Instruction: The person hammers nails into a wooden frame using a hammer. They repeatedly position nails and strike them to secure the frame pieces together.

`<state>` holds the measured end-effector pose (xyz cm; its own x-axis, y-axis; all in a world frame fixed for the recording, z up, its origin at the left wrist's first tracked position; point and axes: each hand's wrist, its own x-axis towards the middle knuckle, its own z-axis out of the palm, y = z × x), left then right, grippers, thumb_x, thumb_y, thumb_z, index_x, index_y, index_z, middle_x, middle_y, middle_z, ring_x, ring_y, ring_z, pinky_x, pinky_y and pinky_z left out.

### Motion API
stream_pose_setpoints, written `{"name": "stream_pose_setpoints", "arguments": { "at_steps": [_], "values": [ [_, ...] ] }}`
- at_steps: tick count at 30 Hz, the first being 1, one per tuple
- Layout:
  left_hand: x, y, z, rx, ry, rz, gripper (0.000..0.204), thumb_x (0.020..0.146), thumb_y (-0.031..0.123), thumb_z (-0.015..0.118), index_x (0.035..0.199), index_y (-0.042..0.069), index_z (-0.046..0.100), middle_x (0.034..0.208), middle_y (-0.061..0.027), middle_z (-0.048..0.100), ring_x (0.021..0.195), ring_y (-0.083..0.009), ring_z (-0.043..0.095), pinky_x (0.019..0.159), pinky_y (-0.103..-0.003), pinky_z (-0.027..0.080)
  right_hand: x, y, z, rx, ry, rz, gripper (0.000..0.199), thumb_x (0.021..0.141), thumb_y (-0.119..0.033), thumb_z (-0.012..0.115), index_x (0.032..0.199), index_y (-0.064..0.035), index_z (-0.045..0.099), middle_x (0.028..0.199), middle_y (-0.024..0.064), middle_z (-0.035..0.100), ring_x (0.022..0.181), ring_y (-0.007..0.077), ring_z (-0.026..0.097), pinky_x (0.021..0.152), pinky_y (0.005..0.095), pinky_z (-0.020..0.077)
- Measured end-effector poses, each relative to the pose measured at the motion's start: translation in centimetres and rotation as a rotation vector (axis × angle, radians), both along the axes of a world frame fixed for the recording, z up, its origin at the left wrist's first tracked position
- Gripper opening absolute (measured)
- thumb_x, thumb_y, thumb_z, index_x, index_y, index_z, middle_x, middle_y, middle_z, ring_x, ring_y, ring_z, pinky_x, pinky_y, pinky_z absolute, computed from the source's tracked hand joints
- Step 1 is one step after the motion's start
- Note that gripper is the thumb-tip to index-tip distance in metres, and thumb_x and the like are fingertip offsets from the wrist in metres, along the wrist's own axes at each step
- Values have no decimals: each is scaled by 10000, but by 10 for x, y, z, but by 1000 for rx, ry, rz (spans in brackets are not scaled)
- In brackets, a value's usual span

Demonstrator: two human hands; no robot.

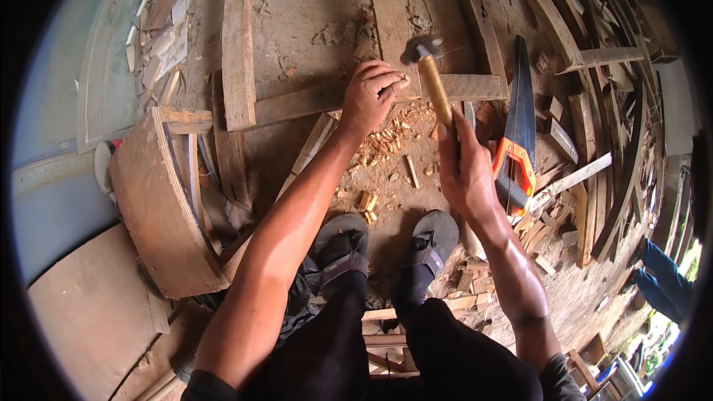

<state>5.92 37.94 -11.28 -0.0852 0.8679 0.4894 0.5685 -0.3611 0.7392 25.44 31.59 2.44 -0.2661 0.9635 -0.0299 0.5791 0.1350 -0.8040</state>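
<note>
The hammer (434, 87) has a smooth yellow-brown wooden handle and a dark metal head, slightly blurred. The person's right hand (469, 167) grips its lower end, so the head appears just beyond the left fingertips, near where a long plank (392, 7) meets a crosspiece (301, 102). The left hand (370, 96) has its fingers bent together there; whether they pinch something small cannot be told. There is one hammer, one handsaw (522, 108) with an orange-and-dark handle beside the right hand, and two dark sandals (347, 266) below scattered wood shavings (388, 139).
</note>
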Motion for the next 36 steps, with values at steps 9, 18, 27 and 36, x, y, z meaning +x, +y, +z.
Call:
{"name": "stream_pose_setpoints", "arguments": {
  "at_steps": [9, 18, 27, 36],
  "values": [
    [-4, -4, 8, -88, -32, -39, 164, 901, 184, 760, 936, 25, 766, 999, -72, 739, 1082, -246, 637, 953, -385, 506, 7, 4, -6, -91, 5, -40, 323, 1033, -122, 561, 1312, 28, 497, 724, 276, 629, 699, 439, 694, 587, 427, 493],
    [-7, 0, 3, -13, 52, -54, 164, 862, 188, 795, 944, 46, 781, 998, -54, 742, 1076, -224, 645, 946, -370, 508, 5, -6, -1, -97, -13, -4, 365, 1030, -116, 561, 1346, 46, 474, 772, 265, 650, 689, 410, 694, 600, 422, 505],
    [-7, -3, 1, 15, 52, -20, 153, 831, 192, 815, 914, 65, 794, 981, -38, 759, 1017, -219, 656, 933, -365, 509, 5, -10, -2, -64, -35, 13, 393, 1011, -82, 580, 1353, 75, 467, 845, 320, 665, 821, 483, 706, 653, 485, 542],
    [-7, -3, -1, -8, 87, -31, 182, 834, 192, 824, 950, 56, 793, 1022, -48, 743, 1110, -203, 635, 958, -363, 514, 5, -13, -4, 5, -29, 8, 407, 1011, -61, 578, 1382, 50, 456, 880, 283, 682, 789, 422, 722, 633, 433, 539]
  ]
}}
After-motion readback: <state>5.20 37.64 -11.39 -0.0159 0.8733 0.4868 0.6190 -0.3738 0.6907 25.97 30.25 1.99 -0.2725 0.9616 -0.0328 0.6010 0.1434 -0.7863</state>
